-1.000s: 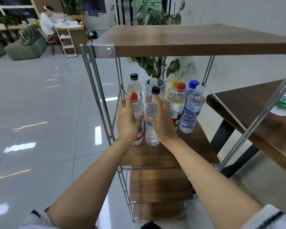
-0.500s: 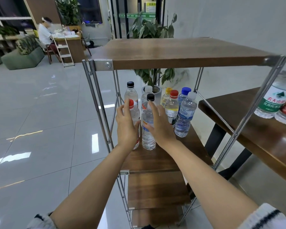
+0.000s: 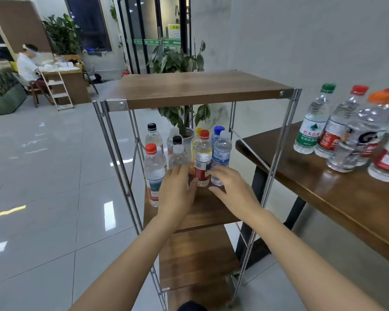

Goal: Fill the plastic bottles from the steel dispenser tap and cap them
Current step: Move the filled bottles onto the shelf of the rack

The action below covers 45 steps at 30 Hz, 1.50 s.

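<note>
Left hand [image 3: 177, 191] and right hand [image 3: 230, 190], fingers loose and spread, gripping nothing, flank the base of the red-labelled bottle [image 3: 203, 158] at the centre of the rack's middle shelf [image 3: 211, 212]; contact with it unclear. A tall red-capped bottle [image 3: 154, 171] stands at the shelf's left front edge. A cluster of capped bottles [image 3: 221, 149] crowds the back edge, and a row of bottles [image 3: 310, 131] lines the side table [image 3: 312, 189].
</note>
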Available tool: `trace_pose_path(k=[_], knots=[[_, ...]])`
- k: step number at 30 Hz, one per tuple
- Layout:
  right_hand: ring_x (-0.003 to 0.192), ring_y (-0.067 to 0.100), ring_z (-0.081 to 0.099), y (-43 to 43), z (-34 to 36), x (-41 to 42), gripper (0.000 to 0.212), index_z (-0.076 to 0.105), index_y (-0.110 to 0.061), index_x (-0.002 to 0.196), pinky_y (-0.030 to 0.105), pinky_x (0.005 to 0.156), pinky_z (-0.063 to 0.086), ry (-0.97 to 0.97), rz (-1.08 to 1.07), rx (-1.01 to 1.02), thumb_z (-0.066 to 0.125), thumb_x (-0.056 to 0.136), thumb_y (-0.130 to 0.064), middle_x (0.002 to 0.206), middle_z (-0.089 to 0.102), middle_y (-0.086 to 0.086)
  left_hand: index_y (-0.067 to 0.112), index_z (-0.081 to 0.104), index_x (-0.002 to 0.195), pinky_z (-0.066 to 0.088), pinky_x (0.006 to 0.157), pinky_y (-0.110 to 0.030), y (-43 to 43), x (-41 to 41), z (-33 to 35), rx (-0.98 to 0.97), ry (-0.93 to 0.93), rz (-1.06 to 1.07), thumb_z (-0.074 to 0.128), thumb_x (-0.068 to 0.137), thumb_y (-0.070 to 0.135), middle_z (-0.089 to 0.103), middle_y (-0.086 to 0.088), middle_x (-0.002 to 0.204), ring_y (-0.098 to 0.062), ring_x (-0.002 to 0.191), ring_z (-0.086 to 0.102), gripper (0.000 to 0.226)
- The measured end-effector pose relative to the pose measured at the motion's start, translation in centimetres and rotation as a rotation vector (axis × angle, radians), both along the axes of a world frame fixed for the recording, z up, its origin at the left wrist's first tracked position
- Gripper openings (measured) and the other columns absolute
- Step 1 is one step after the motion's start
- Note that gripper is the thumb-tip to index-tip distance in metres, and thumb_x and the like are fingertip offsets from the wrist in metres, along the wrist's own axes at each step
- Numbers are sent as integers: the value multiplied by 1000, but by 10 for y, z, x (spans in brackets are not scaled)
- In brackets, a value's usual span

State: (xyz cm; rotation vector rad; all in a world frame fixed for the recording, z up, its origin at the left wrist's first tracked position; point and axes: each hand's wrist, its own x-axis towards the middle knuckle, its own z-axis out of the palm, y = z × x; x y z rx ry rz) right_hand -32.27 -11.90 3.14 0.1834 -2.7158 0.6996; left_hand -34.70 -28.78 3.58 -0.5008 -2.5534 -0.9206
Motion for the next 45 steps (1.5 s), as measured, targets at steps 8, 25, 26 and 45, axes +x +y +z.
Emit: trace_pose_path(k=[8, 25, 26, 45], knots=[[137, 9, 35, 73, 32, 79, 37, 57, -27, 136, 24, 106, 30, 46, -206, 73, 57, 99, -30, 143, 50, -8, 19, 63, 124, 48, 83, -33, 70, 39, 23, 60, 116, -223, 57, 99, 28, 66, 1, 118, -19, 109, 57, 27], [137, 25, 37, 246, 100, 112, 44, 51, -22, 141, 41, 102, 41, 187, -665, 148, 59, 98, -28, 149, 44, 0, 22, 59, 130, 48, 91, -37, 268, 31, 90, 97, 154, -533, 55, 100, 32, 62, 4, 124, -19, 113, 55, 32], [137, 26, 37, 255, 105, 111, 44, 51, -22, 140, 42, 101, 42, 207, -693, 143, 59, 98, -27, 149, 42, 1, 22, 58, 130, 48, 92, -40, 282, 26, 95, 95, 154, -547, 55, 100, 32, 62, 2, 125, -20, 115, 55, 33], [137, 43, 31, 372, 123, 83, 89, 15, -24, 154, 52, 102, 45, 199, -1143, 164, 74, 88, -18, 160, 12, 18, 15, 22, 154, 44, 104, -48, 449, -32, 111, -10, 200, -533, 73, 88, 27, 26, -8, 159, -37, 133, 39, 85]])
